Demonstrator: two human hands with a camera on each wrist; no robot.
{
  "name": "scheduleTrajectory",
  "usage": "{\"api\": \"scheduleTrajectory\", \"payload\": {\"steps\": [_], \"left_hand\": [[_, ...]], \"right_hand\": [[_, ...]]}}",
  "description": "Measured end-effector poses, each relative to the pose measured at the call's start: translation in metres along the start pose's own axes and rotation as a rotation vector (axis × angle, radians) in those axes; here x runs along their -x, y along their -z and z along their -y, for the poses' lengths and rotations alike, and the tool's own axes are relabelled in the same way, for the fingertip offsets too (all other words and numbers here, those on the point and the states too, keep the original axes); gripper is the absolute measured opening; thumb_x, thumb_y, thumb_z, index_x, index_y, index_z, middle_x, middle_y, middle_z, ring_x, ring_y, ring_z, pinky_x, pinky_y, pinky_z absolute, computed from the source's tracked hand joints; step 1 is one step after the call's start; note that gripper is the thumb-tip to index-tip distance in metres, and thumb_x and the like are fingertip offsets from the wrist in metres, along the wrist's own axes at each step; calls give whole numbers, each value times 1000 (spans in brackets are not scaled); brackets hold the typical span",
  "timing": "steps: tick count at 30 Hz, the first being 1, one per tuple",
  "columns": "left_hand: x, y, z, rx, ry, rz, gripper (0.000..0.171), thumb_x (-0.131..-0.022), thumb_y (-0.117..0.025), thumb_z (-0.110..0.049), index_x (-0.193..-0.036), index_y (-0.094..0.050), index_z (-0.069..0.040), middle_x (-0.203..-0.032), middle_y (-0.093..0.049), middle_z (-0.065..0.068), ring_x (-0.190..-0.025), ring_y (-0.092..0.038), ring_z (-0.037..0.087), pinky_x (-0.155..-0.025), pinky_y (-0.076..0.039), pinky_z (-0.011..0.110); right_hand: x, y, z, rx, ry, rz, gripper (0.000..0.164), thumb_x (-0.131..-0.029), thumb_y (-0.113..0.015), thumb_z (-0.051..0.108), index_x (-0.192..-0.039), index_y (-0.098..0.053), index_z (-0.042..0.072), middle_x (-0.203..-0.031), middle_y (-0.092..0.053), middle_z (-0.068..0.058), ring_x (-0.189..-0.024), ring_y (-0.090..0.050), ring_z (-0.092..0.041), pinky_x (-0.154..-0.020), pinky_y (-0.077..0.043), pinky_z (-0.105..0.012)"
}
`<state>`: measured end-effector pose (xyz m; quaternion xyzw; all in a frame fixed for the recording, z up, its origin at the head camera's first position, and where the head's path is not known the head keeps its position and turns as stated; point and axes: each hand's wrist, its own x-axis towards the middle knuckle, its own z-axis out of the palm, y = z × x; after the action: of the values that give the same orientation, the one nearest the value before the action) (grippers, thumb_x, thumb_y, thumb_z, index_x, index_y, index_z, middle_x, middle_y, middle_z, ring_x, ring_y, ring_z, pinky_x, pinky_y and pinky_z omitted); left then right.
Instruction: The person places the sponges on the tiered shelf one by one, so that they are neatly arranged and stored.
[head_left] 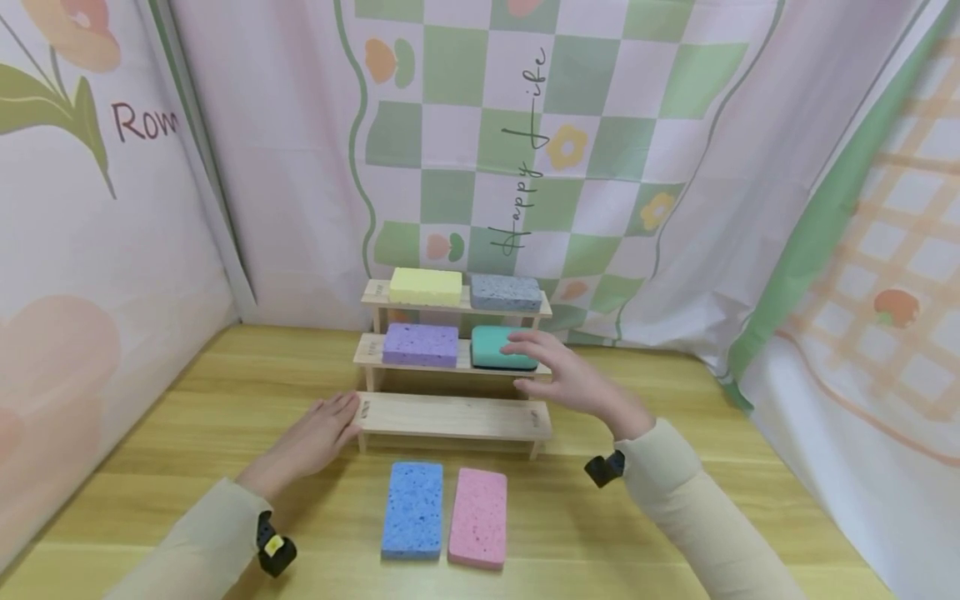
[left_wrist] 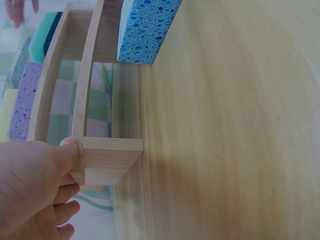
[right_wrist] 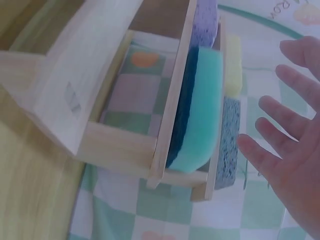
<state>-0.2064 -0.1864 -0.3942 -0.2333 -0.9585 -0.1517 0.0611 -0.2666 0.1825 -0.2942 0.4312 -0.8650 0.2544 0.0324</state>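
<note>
My left hand [head_left: 318,433] touches the left end of the lowest tier of a wooden three-tier stand [head_left: 453,417]. In the left wrist view, the thumb [left_wrist: 70,150] lies against that tier's end. My right hand [head_left: 573,379], fingers spread, is beside the teal sponge [head_left: 491,346] on the middle tier, overlapping it in the head view. The right wrist view has the right hand [right_wrist: 295,130] apart from this sponge [right_wrist: 202,110], whose underside is dark. Left of it sits a purple sponge [head_left: 420,345]. Yellow [head_left: 425,286] and grey [head_left: 505,292] sponges occupy the top tier.
Before the stand, a blue sponge [head_left: 413,510] and a pink sponge [head_left: 478,517] lie side by side on the wooden table [head_left: 637,533]. A printed checkered curtain [head_left: 517,142] hangs behind the stand, with more printed cloth [head_left: 885,275] at the sides.
</note>
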Motion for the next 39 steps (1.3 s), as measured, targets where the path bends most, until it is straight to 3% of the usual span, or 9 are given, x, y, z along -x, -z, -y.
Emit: {"api": "scheduleTrajectory", "payload": {"steps": [10, 17, 29, 33, 39], "left_hand": [[-1, -2, 3, -13, -2, 5, 48, -99, -44, -18, -133, -36, 15, -139, -32, 29, -127, -29, 44, -104, -22, 55], [-1, -2, 3, -22, -5, 1, 48, -99, -44, -18, -133, -36, 15, -139, -32, 29, -127, -29, 44, -104, -22, 55], [-1, -2, 3, -17, -4, 4, 48, -98, -44, -17, -133, -35, 15, -139, -32, 30, -127, -29, 44, -104, -22, 55], [-1, -2, 2, -15, -4, 4, 49, -98, -44, -18, -133, -35, 15, -139, -32, 30, -127, -29, 44, -104, -22, 55], [-1, -2, 1, -18, -2, -8, 48, -98, -45, -17, -132, -35, 16, -138, -33, 30, -126, -30, 44, -104, -23, 55]], "right_hand": [[10, -19, 14, 25, 100, 25, 43, -87, -65, 19, -128, -52, 13, -137, -41, -11, -126, -36, -25, -99, -36, -45], [15, -31, 15, -18, 111, 33, 42, -87, -65, 20, -127, -54, 14, -137, -43, -6, -125, -38, -25, -101, -33, -46], [29, -56, 14, -123, 111, 153, 46, -87, -64, 29, -130, -51, 18, -138, -42, -8, -126, -36, -25, -99, -34, -50], [33, -66, 15, -127, 90, 186, 46, -85, -66, 23, -129, -52, 19, -137, -42, -4, -126, -36, -24, -101, -32, -48], [37, -80, 15, -158, 107, 259, 49, -80, -67, 11, -127, -55, 15, -136, -43, -8, -125, -38, -24, -102, -32, -45]]}}
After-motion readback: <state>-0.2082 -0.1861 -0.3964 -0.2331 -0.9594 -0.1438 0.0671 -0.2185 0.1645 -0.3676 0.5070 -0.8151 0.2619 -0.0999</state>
